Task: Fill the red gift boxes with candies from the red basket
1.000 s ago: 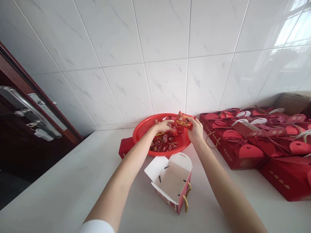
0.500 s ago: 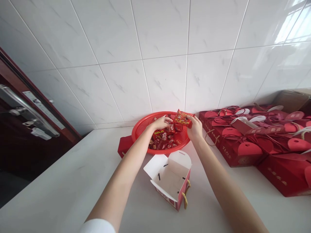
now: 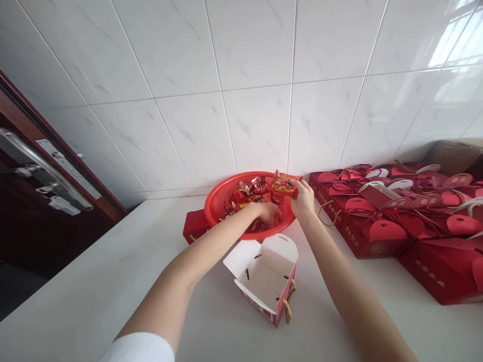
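Note:
A red plastic basket [image 3: 215, 198] by the wall holds many small red candy packets [image 3: 241, 193]. My left hand [image 3: 268, 213] reaches down among them near the right side; its fingers are hidden in the pile. Over the basket's right rim, my right hand [image 3: 303, 198] is closed on a red snack packet [image 3: 284, 184] with yellow print, thumb on top. In front of the basket stands an open gift box [image 3: 266, 276], white inside and red outside, with gold cord on its right side and its flaps spread.
Rows of closed red gift boxes [image 3: 373, 229] fill the right side of the white counter [image 3: 132, 281]. One red box [image 3: 194, 226] sits partly behind the basket's left side. A cardboard box [image 3: 453, 156] stands at the far right, and a door with a metal handle [image 3: 49, 171] is at left.
My left hand has moved right and down, deeper into the candy packets, uncovering those at the back left. My right hand stays in place with the snack packet.

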`<act>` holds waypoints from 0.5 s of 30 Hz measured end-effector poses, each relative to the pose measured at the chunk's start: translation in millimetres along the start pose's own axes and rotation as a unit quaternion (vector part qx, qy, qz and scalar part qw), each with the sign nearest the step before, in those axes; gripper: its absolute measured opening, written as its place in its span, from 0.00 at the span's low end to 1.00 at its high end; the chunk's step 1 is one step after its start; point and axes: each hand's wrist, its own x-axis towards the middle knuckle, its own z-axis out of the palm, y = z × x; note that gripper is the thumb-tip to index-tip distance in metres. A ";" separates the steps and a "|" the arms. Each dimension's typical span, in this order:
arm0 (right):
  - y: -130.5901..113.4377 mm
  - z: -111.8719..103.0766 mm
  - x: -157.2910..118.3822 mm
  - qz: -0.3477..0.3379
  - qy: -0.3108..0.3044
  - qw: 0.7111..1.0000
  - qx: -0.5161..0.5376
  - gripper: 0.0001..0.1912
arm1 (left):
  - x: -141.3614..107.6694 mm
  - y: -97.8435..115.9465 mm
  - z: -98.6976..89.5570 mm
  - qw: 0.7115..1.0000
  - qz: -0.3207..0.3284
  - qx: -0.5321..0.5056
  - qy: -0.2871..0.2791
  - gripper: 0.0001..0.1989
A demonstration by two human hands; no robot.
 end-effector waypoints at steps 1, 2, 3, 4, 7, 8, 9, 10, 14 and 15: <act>0.0 -0.2 0.0 0.000 0.001 1.000 -0.001 0.11 | 0.2 0.6 1.3 1.000 -0.013 0.012 -0.013 0.13; 0.0 -0.4 0.1 0.000 0.002 1.000 -0.001 0.11 | 0.5 0.1 1.4 0.999 -0.024 0.025 -0.026 0.12; 0.0 -0.4 0.1 0.001 0.002 1.000 0.000 0.11 | 0.8 -1.5 0.4 0.998 -0.033 0.034 -0.037 0.12; 0.0 -0.4 0.0 0.001 0.001 1.000 0.000 0.11 | 0.9 -4.1 -1.6 0.998 -0.039 0.040 -0.037 0.11; -0.4 0.3 -0.5 0.005 0.000 1.000 0.001 0.10 | -0.2 -16.7 -11.7 0.999 -0.043 0.026 0.005 0.10; -0.6 0.9 -0.8 0.006 0.002 1.000 0.002 0.10 | -1.0 -21.9 -15.7 0.999 -0.040 0.000 0.026 0.09; -0.9 1.5 -1.1 0.007 0.005 1.000 0.005 0.09 | -1.8 -27.3 -19.6 0.998 -0.036 -0.039 0.044 0.08; -1.3 2.1 -1.4 0.008 0.009 1.000 0.009 0.09 | -2.7 -32.5 -23.3 0.994 -0.034 -0.088 0.058 0.07; -2.5 4.1 -2.2 0.009 0.016 1.000 0.016 0.08 | -4.1 -48.3 -33.4 0.964 -0.032 -0.247 0.097 0.09; -2.8 4.3 -2.3 0.009 0.013 1.000 0.014 0.08 | -3.9 -50.6 -34.8 0.960 -0.028 -0.253 0.114 0.10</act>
